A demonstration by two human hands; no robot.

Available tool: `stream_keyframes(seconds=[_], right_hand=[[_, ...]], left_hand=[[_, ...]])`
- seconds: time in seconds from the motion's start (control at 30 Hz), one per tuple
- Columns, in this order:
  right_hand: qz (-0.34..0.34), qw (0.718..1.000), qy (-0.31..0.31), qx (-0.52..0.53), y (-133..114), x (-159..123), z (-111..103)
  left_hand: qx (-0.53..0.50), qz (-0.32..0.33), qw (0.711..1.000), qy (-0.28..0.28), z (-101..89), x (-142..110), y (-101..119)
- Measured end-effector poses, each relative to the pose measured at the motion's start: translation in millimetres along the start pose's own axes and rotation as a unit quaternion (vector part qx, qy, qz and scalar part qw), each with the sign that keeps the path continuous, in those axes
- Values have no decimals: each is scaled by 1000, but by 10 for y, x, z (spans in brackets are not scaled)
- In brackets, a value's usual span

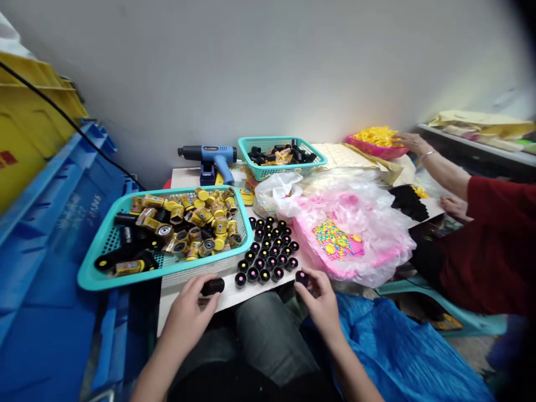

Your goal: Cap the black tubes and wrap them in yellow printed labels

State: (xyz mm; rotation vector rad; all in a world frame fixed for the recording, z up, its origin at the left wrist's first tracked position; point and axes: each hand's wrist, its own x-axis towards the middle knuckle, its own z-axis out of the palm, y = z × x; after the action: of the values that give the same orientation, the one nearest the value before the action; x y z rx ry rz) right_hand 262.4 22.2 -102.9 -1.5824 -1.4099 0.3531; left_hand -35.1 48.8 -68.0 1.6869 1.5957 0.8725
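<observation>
Near the board's front edge, my left hand (190,304) pinches a short black cylinder (214,286) lying on its side between thumb and fingers. My right hand (320,298) grips a black round cap (301,277) with a pink dot in its middle. Between the hands, several similar black caps (263,276) stand in rows, each with a pink or yellow dot at its centre. Right of them, a pink tray (310,251) lined with clear plastic holds many small coloured beads (333,237) and a few yellow pieces.
A turquoise basket (98,262) of yellow-labelled pieces stands at left, a second basket (262,172) behind. A blue heat gun (218,156) lies near the wall. At right, another person's hand (414,143) reaches to a pink bowl (374,149) of yellow pieces. Blue crates (54,240) line the left.
</observation>
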Motion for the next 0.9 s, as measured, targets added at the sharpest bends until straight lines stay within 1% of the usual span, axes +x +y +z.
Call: stream_keyframes(seconds=[0.07,0.13,0.2,0.27,0.33,0.4,0.47,0.53,0.6,0.67,0.7,0.73,0.77,0.8,0.83,0.87,0.9], right_hand=[[-7,1000,14,-13,131,-95,114],[3,1000,27,-8,221,-126,235],[35,999,35,15,287,-122,343],[62,997,35,30,344,-117,420],[64,997,38,26,393,-134,456],[41,997,58,13,419,-177,452],[3,996,88,5,393,-221,424],[-40,993,107,5,288,-217,398],[-90,991,97,21,87,-122,397],[-154,985,63,52,-209,79,440],[-189,979,37,67,-388,213,482],[-220,972,9,77,-582,361,539],[-246,966,-34,74,-786,516,615],[-266,958,-89,51,-994,670,711],[-273,949,-158,1,-1200,817,827],[-264,929,-246,-84,-1394,949,965],[-239,896,-326,-183,-1571,1063,1119]], left_hand=[[-41,-54,998,-5,114,25,-63],[-81,-85,993,7,151,61,-87],[-112,-87,990,20,147,77,-82],[-120,-69,990,16,143,76,-82],[-108,-48,993,18,169,77,-118],[-87,-39,994,45,235,105,-192],[-63,-38,995,69,332,158,-273],[-41,-31,996,72,428,206,-321],[-18,-14,997,69,479,204,-315],[3,6,998,70,437,134,-255],[13,15,997,70,371,83,-211],[26,25,997,72,272,34,-160],[44,34,995,81,144,-1,-108],[72,37,992,100,-9,-9,-56],[112,29,986,121,-177,19,-11],[160,7,975,153,-351,87,24],[212,-41,961,175,-518,196,45]])
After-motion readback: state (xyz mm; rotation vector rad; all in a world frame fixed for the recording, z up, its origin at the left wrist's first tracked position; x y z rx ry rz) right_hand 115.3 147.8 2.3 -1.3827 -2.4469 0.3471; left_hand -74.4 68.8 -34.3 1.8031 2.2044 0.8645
